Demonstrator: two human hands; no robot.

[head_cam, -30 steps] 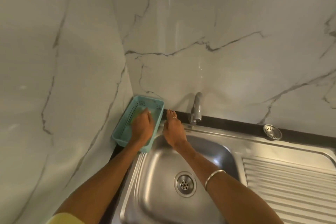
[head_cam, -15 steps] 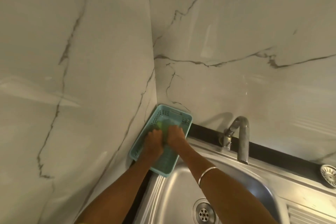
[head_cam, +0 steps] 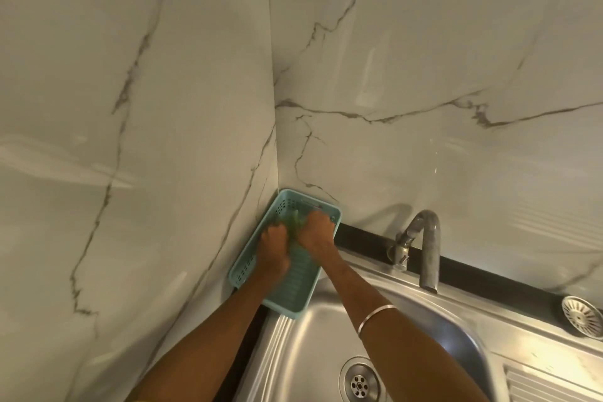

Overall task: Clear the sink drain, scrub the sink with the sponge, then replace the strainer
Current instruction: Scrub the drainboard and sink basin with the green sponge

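At the far left corner, where the two marble walls (head_cam: 424, 42) meet, both hands are down inside a teal plastic basket (head_cam: 243, 268) that sits just beside the sink (head_cam: 313, 346). The left hand (head_cam: 273, 253) and the right hand (head_cam: 316, 232) are curled and close together around something green, probably the sponge (head_cam: 295, 222); each looks closed on it, though motion blur keeps me from telling which one really has it. They likely meet there to lift it out for scrubbing. Down in the basin, the drain (head_cam: 360, 383) shows its bare holes, with no strainer over it. That strainer (head_cam: 582, 315) rests well apart on the dark surface (head_cam: 473, 271) at the far right, probably set aside so the drain stays open during cleaning. A curved tap (head_cam: 427, 248) stands between basket and strainer. A thin bangle (head_cam: 375, 316) circles the right wrist.
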